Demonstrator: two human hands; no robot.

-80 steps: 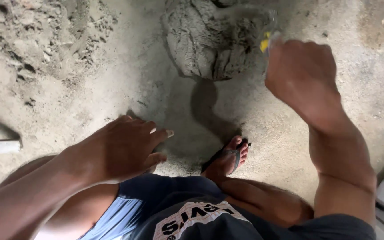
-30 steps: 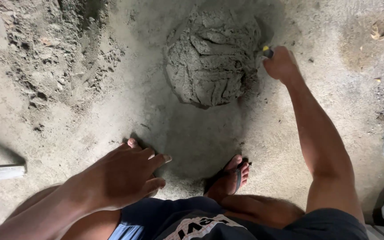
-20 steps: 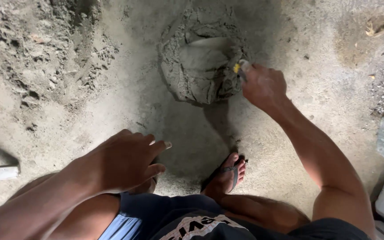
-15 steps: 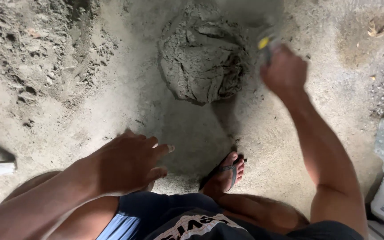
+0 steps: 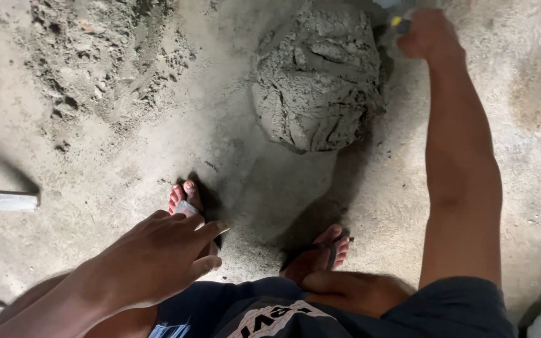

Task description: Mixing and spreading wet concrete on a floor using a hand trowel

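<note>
Grey dusty floor (image 5: pixel 126 163) is under me. My left hand (image 5: pixel 158 260) rests open and empty on my knee. The wet cement pile (image 5: pixel 317 75) lies ahead. My right hand (image 5: pixel 427 34), nearer, grips a yellow-tipped tool handle (image 5: pixel 399 24) beside it.

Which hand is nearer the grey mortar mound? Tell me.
Right. The right hand, gripping a yellow-ended tool handle, is beside the mortar mound's upper right edge; the left hand rests on the knee, well below it.

you're over a dusty grey concrete floor (image 5: pixel 64 269). loose sand (image 5: pixel 101 56) lies upper left. a pale bar (image 5: pixel 1 200) rests at the left edge.
</note>
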